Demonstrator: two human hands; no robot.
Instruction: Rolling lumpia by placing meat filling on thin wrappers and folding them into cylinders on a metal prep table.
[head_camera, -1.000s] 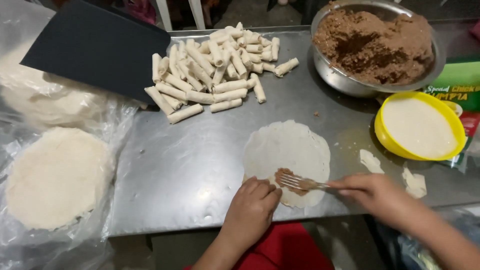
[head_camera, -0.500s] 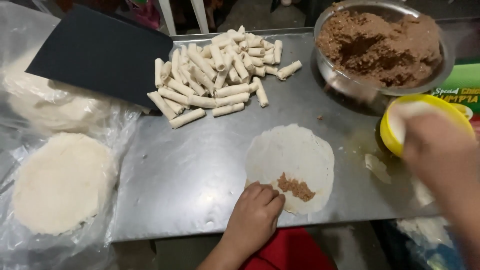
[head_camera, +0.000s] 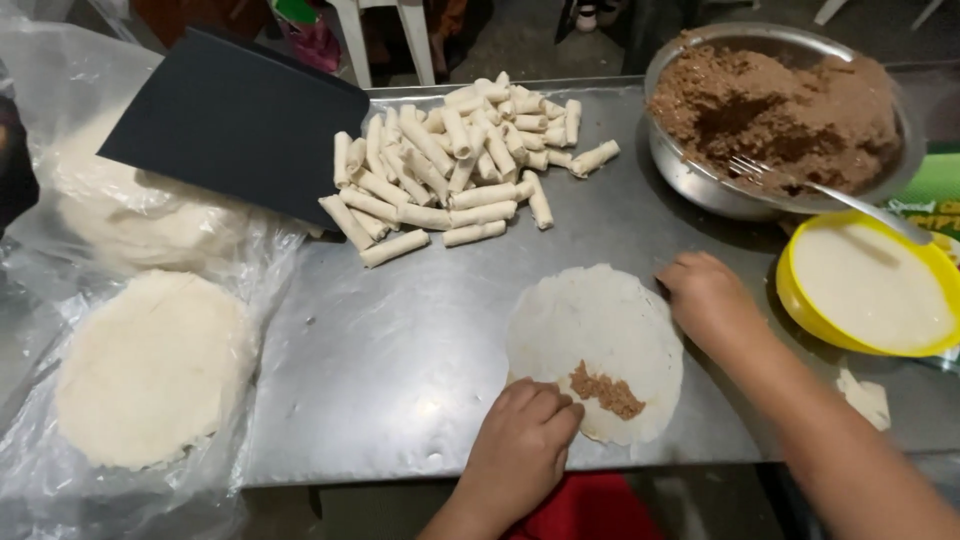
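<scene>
My right hand (head_camera: 708, 297) has left the metal fork (head_camera: 800, 182) in the steel bowl of brown filling (head_camera: 780, 120) at 1 o'clock and rests empty, loosely curled, beside the round pale wrapper (head_camera: 598, 345) mid-counter, while my left hand (head_camera: 525, 435), its grip closed on nothing, pins the near edge, so the filling strip (head_camera: 607, 391) is laid.

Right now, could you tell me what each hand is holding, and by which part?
Nothing is gripped. The left hand presses the near edge of the round wrapper; the right hand touches its far right edge.

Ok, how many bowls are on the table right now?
2. A metal bowl of brown filling sits at the far right with a fork in it; a yellow bowl of white liquid is just in front of it, by the right hand. None seems hidden.
</scene>
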